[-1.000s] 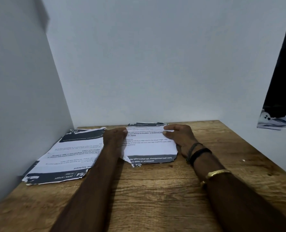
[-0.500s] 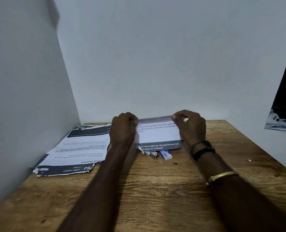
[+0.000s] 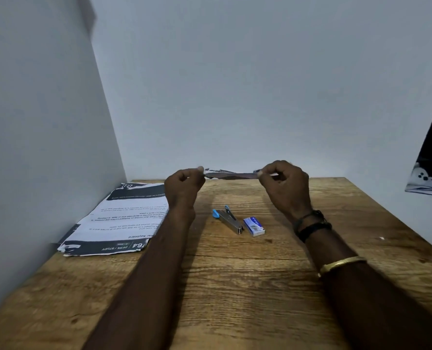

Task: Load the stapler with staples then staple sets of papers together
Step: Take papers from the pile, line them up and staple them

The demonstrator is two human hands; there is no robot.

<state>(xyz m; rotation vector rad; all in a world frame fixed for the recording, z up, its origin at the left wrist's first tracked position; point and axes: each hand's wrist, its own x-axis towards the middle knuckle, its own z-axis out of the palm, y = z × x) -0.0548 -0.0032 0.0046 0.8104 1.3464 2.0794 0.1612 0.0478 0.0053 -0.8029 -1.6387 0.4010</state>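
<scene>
A thin set of papers (image 3: 231,175) is pinched at its two ends, seen almost edge-on, level and lifted clear of the bench (image 3: 235,286). At its left end the grip of the left hand (image 3: 183,184) is pressed together, thumb against fingertips (image 3: 200,169), on the paper edge. At its right end the grip of the right hand (image 3: 284,184) is closed in the same way, thumb and forefinger nipping the sheets while the other fingers are curled in. The print on the held sheets cannot be read from this angle.

Below the held papers, toward 6 o'clock from them, a small stapler (image 3: 228,219) lies on the wood, with a blue end piece and a metal body; it is angled from 10 o'clock to 4 o'clock. Just beside its near end, at 3 o'clock, a small blue and white staple box (image 3: 254,226) is lying flat; whether the two touch cannot be told. Neither is touched by a hand.

At 9 o'clock from the stapler, well apart from it, a stack of printed papers (image 3: 119,221) with dark bands at head and foot is lying flat against the left wall (image 3: 38,147), partly covered by the left forearm.

On the right wrist dark bands (image 3: 312,224) are worn, and further up the forearm a gold bangle (image 3: 342,263). At 3 o'clock, past the bench edge, a dark object with a pale printed sheet (image 3: 427,180) is seen.
</scene>
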